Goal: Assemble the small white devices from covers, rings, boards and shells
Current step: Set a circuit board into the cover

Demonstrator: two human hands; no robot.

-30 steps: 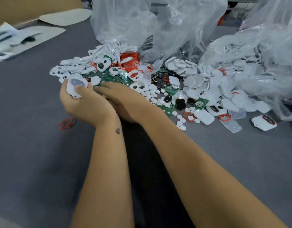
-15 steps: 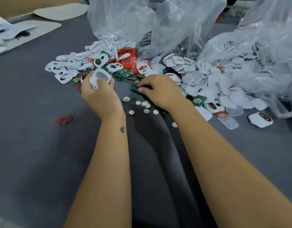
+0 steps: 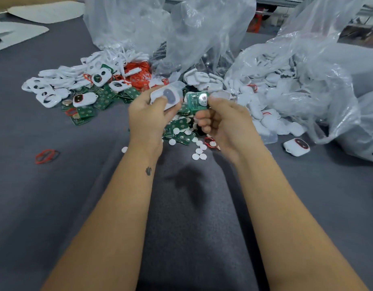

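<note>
Our left hand (image 3: 148,114) gripped a white cover (image 3: 167,97), thumb across its grey window. Just right of it, our right hand (image 3: 224,120) pinched a green board (image 3: 196,100) by one edge, its silver disc facing us; motion blurred both parts. Beyond our hands, bags (image 3: 202,32) hid much of the heap on the bench (image 3: 55,196).

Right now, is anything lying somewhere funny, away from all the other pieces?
Yes. One red ring lies alone on the grey table, far left of the big pile. One finished white device also sits apart, on the right near the plastic bag.
</note>
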